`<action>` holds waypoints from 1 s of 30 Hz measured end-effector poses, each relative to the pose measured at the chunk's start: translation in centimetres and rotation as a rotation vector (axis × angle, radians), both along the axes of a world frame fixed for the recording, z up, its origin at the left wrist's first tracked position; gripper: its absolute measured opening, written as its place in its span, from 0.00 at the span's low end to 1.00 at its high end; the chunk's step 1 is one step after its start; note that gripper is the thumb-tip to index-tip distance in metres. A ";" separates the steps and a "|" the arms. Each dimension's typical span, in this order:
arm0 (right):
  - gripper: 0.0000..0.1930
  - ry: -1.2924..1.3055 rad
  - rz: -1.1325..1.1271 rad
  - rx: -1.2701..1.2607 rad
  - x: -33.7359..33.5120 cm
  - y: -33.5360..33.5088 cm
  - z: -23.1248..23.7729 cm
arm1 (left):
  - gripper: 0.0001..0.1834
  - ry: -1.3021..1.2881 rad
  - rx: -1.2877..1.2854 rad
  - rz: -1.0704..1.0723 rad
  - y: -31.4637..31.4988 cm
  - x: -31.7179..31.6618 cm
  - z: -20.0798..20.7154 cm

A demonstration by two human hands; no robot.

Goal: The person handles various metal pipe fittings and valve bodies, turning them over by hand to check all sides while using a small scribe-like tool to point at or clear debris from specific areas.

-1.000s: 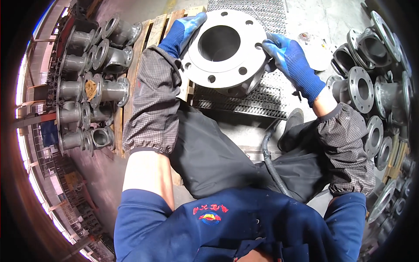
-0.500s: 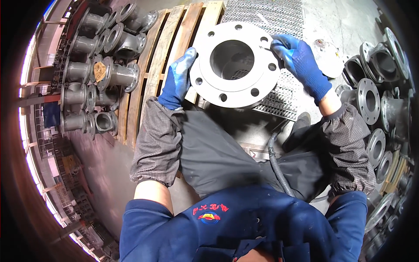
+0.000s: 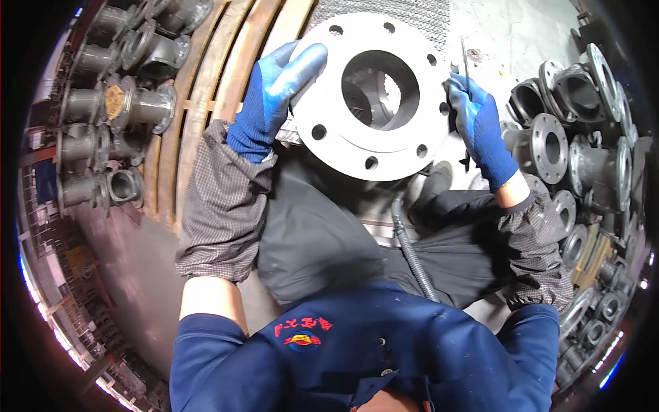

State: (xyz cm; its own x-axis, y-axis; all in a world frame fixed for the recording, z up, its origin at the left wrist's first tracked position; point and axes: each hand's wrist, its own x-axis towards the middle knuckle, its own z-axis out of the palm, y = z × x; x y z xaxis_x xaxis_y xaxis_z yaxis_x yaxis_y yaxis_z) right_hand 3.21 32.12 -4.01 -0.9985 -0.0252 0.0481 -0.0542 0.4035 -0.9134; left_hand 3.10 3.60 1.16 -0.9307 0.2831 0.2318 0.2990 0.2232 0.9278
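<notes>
A grey metal flanged pipe fitting [image 3: 395,145] stands in front of my knees, its round flange facing up. Bolt holes ring a wide bore, and light shows through inside. My left hand [image 3: 274,86], in a blue glove, grips the flange's left rim with the thumb on the upper face; the other fingertips are partly hidden. Just off the right rim is my gloved right hand [image 3: 479,117], its fingers closed round a long thin dark bar [image 3: 465,60]. The bar stands edge-on, showing above and below the hand; its exact kind cannot be made out.
A wooden pallet [image 3: 237,58] lies at the left, with rows of grey flanged fittings [image 3: 147,106] beyond it. More flanged fittings [image 3: 549,147] crowd the right side. Behind the held fitting is a patterned metal mat [image 3: 425,24]. A dark corrugated hose [image 3: 410,250] runs between my legs.
My right hand has come off the flange's upper right rim and moved down beside it, with the thin bar now plainly visible. The fitting appears turned and tilted, with the left hand still gripping it.
</notes>
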 end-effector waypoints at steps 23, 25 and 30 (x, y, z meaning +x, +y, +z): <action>0.17 -0.125 -0.131 -0.081 1.3 6.4 -3.0 | 0.23 -0.302 0.177 -0.034 10.9 -0.6 2.5; 0.15 -0.026 -0.143 0.039 0.6 7.3 -4.3 | 0.21 0.375 -0.045 -0.193 10.1 -3.3 -0.1; 0.15 0.436 0.089 0.613 -2.9 8.9 -7.3 | 0.14 0.687 -0.108 0.017 9.2 -7.8 -3.8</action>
State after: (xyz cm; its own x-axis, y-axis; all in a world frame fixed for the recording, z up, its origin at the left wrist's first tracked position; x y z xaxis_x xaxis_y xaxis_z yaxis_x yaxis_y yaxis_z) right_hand 0.34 41.01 -11.31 -0.8853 -0.2542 0.3894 -0.4151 0.8093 -0.4155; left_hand -4.71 12.80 -2.68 -0.5879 0.3243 0.7411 0.8059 0.3133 0.5023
